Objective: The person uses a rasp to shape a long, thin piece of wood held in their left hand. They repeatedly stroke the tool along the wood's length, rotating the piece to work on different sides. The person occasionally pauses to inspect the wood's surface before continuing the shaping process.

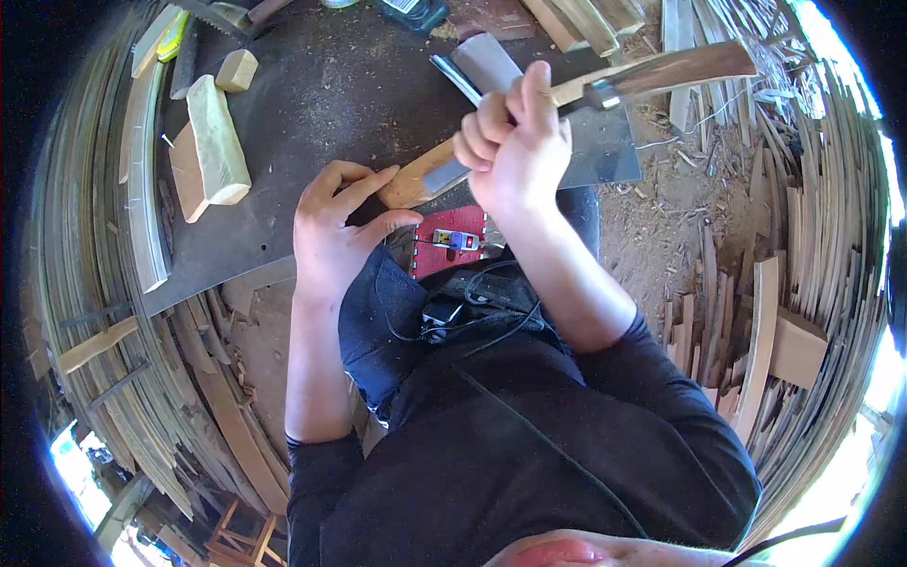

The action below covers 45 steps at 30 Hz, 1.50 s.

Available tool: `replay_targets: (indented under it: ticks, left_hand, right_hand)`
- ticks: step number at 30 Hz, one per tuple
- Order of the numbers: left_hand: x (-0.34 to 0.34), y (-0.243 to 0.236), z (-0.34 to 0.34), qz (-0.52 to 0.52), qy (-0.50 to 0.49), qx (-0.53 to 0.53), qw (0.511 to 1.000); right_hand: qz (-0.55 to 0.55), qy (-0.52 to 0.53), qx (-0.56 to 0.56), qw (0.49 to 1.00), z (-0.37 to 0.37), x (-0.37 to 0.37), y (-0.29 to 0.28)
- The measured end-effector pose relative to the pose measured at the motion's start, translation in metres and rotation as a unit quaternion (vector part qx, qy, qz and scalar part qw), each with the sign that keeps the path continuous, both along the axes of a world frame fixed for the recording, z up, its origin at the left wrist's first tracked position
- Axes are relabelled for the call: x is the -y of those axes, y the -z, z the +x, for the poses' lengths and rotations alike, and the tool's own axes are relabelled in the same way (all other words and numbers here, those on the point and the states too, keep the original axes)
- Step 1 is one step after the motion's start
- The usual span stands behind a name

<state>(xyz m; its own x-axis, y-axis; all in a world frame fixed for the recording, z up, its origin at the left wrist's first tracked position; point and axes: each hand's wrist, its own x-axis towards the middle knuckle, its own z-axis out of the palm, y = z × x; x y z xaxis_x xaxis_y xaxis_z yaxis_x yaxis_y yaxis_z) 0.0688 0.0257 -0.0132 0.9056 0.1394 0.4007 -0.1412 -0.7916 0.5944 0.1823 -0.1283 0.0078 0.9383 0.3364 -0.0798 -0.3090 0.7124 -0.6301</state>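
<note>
My right hand is closed around the shank of a long chisel-like tool. Its brown wooden handle points to the far right, past a metal collar, and its flat grey blade points toward my left hand. Along the blade lies a light-brown wooden strip, partly hidden by my right hand. My left hand holds the strip's near left end, forefinger on top and thumb below it. Both hands are at the near edge of a dark worktable.
On the left of the table lie a pale wood block, a small block and a long strip with nails. A grey roll-like piece sits beyond my right hand. Below are a red mat and stacked wood strips.
</note>
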Motion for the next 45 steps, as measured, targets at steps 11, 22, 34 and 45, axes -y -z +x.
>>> replay_targets:
  ticks: [11, 22, 34, 45]
  left_hand:
    - [0.0, -0.001, -0.001, 0.026, -0.014, -0.006, 1.0]
    - [-0.002, 0.001, -0.002, 0.003, -0.02, -0.004, 1.0]
    - [0.0, 0.002, 0.0, -0.009, -0.02, 0.013, 1.0]
    - [0.0, 0.0, -0.003, -0.006, -0.028, -0.016, 0.999]
  right_hand:
    - [0.023, -0.027, -0.005, 0.999, -0.011, -0.011, 0.001]
    - [0.02, 0.027, -0.041, 0.999, 0.001, -0.004, -0.003]
    - [-0.03, 0.085, -0.054, 0.994, 0.023, 0.006, -0.005]
    - [-0.029, 0.065, -0.045, 0.996, 0.023, -0.001, 0.001]
